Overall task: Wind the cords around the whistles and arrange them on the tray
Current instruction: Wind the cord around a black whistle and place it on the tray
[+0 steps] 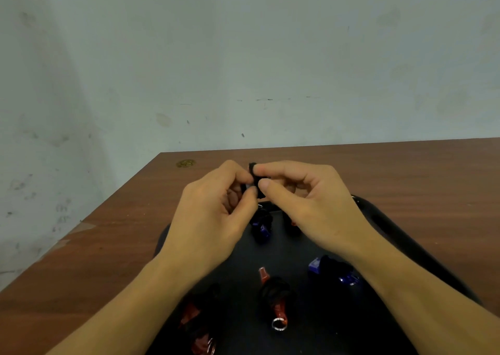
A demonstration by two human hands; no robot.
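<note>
Two bare forearms enter from the lower frame edge. No sleeves, gloves, rings, watches or wristbands are visible on either arm. The left hand (216,214) and the right hand (311,203) are uncovered. The fingers (273,169) have short, unpainted nails, visible on the right thumb.

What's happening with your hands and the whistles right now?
Left hand and right hand both pinch a black-corded whistle above the tray. Wound red whistle and blue whistle already on it. Nothing in the way.
</note>
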